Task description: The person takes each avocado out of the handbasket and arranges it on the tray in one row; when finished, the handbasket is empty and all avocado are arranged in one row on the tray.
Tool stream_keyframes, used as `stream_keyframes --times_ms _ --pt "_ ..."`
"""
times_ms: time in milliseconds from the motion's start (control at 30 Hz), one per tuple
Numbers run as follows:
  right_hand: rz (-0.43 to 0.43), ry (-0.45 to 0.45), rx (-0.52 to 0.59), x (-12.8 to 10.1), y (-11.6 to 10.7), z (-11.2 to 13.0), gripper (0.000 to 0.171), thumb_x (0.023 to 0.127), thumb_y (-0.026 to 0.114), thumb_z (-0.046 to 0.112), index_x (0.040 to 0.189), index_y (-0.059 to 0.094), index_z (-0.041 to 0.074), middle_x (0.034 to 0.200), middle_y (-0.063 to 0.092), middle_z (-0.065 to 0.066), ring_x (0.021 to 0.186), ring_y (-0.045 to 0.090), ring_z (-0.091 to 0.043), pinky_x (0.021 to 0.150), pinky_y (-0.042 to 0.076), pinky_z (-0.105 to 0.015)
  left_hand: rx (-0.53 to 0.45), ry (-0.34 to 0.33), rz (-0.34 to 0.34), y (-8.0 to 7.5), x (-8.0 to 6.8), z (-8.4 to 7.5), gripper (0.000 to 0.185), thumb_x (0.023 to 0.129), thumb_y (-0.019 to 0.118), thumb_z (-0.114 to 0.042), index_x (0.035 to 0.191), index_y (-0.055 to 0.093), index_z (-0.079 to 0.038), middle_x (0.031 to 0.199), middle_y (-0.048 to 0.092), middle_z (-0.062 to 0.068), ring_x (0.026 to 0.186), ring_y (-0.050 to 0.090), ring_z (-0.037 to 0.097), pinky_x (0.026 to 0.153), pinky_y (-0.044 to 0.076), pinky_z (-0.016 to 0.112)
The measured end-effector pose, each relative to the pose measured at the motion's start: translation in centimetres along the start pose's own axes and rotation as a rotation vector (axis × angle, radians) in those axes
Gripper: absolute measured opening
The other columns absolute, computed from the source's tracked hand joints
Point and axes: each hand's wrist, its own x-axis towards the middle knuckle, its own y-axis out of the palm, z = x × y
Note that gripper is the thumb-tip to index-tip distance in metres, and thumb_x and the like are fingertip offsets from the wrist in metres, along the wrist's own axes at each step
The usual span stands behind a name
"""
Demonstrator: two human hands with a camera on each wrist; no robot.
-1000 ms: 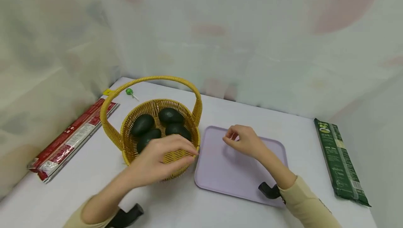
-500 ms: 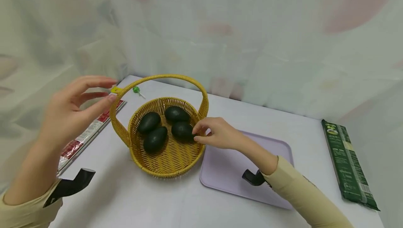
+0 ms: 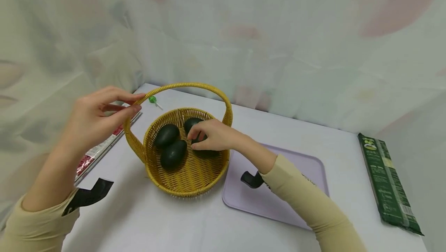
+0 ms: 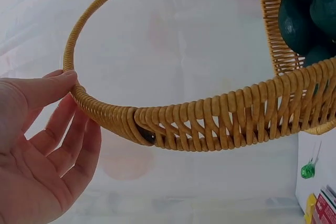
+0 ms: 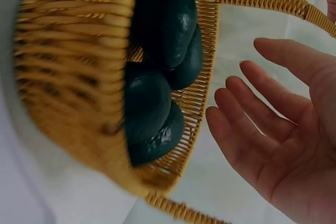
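A: Left hand?
B: Fingers relaxed, thumb touching wicker basket handle; basket on bench.
A: Right hand?
B: Over the avocados inside the basket; fingers straight, gripping nothing.

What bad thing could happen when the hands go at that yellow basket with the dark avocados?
The left hand only touches the handle with its fingertips, so the basket might tip or slide. The right hand reaches in among the avocados and might knock one out or bump the handle.
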Motion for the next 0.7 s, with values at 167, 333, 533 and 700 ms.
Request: stream_keyframes --times_ms 167,333,533,700 --pt "0.092 -0.018 0.021 2.0 0.2 -0.2 0.028 0.094 0.067 0.019 0.119 0.065 0.008 0.119 0.066 -0.007 0.105 0.063 -0.021 0.089 0.047 -0.024 -0.036 -0.087 0.015 0.0 0.0 -0.3 0.028 0.081 0.074 0.009 0.104 0.075 -0.006 0.101 0.07 -0.004 0.094 0.059 0.009 0.077 0.048 0.009" --pt "0.154 -0.023 0.029 3.4 0.4 -0.6 0.032 0.094 0.067 0.021 0.123 0.064 0.008 0.123 0.064 -0.004 0.11 0.06 -0.019 0.088 0.046 -0.02 -0.083 -0.185 0.049 -0.1 0.1 -0.4 0.023 0.084 0.074 0.002 0.105 0.074 -0.007 0.104 0.069 -0.004 0.098 0.058 0.01 0.077 0.048 0.009" --pt "0.195 0.033 0.033 4.7 1.1 -1.2 0.032 0.094 0.067 0.019 0.125 0.064 0.012 0.126 0.06 0.003 0.113 0.057 -0.016 0.087 0.046 -0.019 -0.109 -0.209 0.06 -0.3 0.1 -0.3 0.023 0.084 0.073 0.003 0.105 0.074 -0.005 0.104 0.069 -0.005 0.097 0.059 0.009 0.075 0.049 0.01" --pt "0.207 0.039 -0.009 5.6 1.9 -1.5 0.034 0.094 0.067 0.018 0.128 0.063 0.015 0.128 0.06 0.002 0.117 0.055 -0.018 0.091 0.044 -0.02 -0.111 -0.216 0.067 -0.4 0.0 -0.4 0.022 0.084 0.073 0.004 0.104 0.073 -0.005 0.106 0.069 -0.005 0.098 0.059 0.009 0.077 0.048 0.01"
